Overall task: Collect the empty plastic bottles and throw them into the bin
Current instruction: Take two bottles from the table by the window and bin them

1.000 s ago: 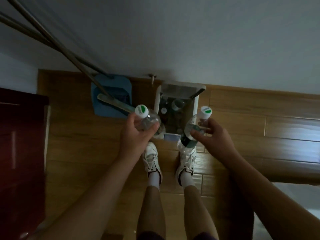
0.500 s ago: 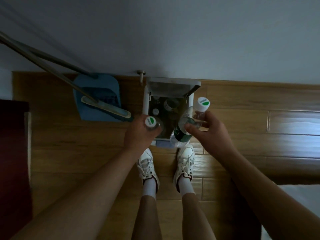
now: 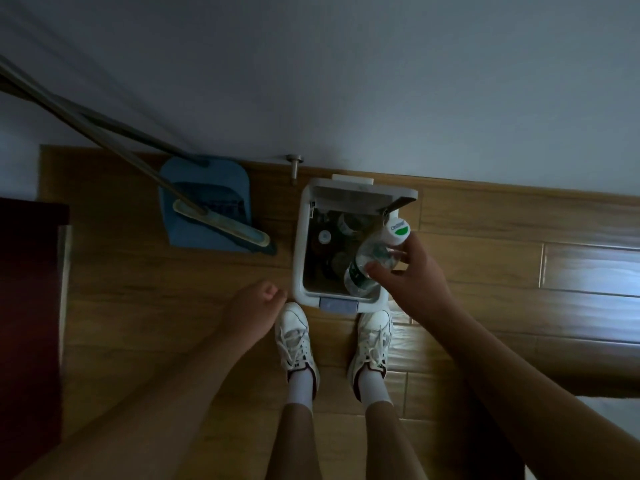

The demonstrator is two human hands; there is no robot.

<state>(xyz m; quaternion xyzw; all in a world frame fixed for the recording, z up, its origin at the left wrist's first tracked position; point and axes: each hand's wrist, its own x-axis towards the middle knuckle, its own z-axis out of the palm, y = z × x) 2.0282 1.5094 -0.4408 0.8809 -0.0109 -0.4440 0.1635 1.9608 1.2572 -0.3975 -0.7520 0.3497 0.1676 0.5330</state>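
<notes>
Overhead, right hand [image 3: 412, 285] grips a clear bottle [image 3: 372, 261] above the open white bin [image 3: 300, 237]; left hand [image 3: 252, 306] hangs empty, fingers loosely curled

Beside the white matt plastic bin [image 3: 300, 237], glossy wood-look floor planks [image 3: 519, 271] gleam; above it a clear, crinkled plastic bottle [image 3: 372, 261].

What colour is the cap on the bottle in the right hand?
White with a green patch, on the bottle cap; head view.
</notes>
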